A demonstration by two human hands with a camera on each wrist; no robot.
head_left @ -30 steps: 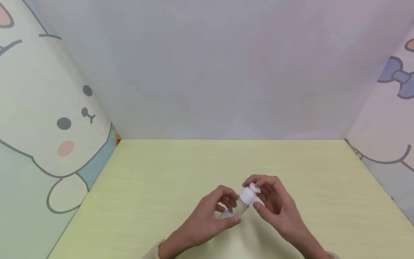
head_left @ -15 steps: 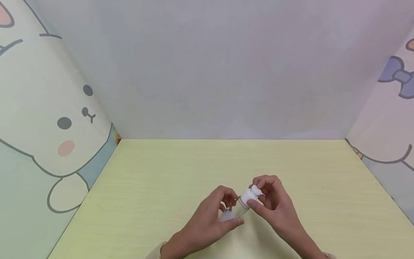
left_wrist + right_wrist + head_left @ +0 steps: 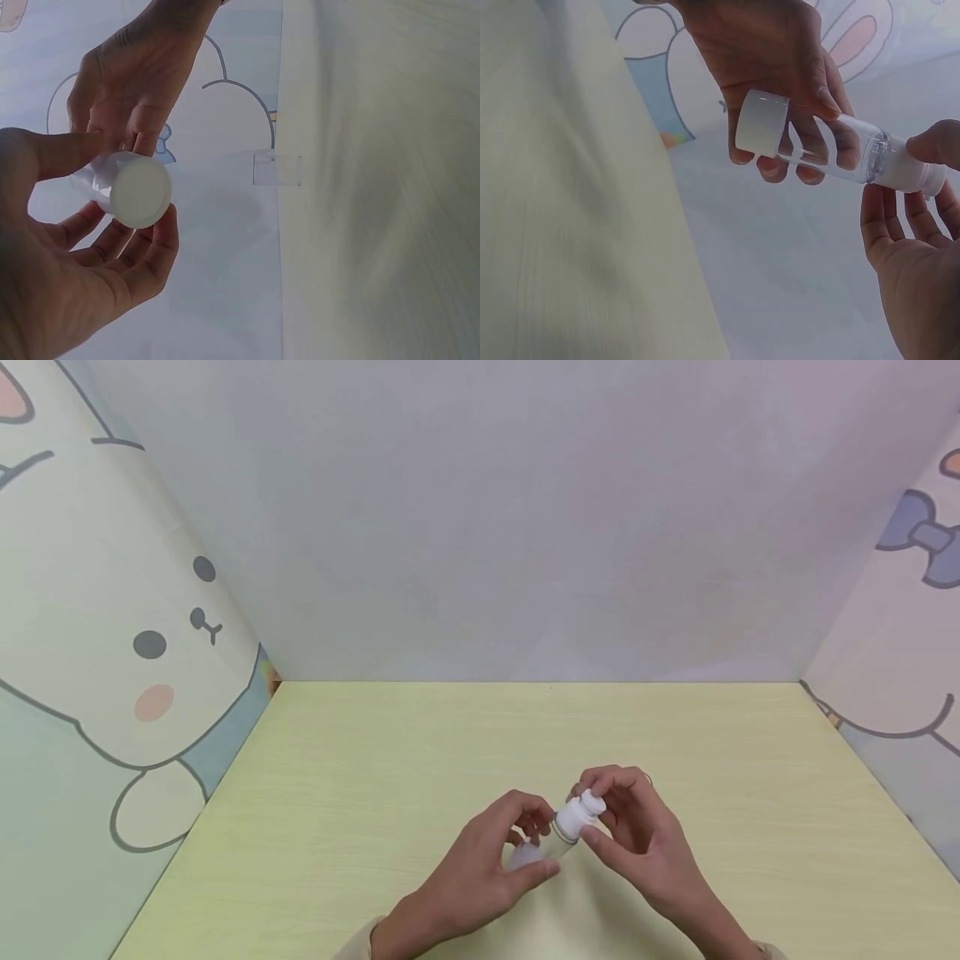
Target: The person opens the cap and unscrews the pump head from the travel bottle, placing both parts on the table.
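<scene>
Holding the small bottle (image 3: 855,142) is the work of both hands, and it hangs tilted above the table (image 3: 390,760), its white top (image 3: 577,817) higher and leaning to the right, its white base (image 3: 762,124) lower and to the left. Between the two ends the bottle is clear. At its left side, the left hand (image 3: 483,872) has its grip clamped round the clear body, thumb on the near side and curled fingers on the far side. At its right side, the right hand (image 3: 648,847) has its grip clamped on the white top, thumb on one face and fingertips touching the opposite one. A small knob (image 3: 593,802) crowns the top, at the bottle's upper right end. Beyond the bottle and apart from it, a small clear cup (image 3: 277,170) shows in the left wrist view. Past the bottle, at the table's far edge, rises a pale wall (image 3: 525,543); well to the bottle's left is a panel with a cartoon animal (image 3: 97,593), and well to its right a panel with a blue bow (image 3: 932,537).
</scene>
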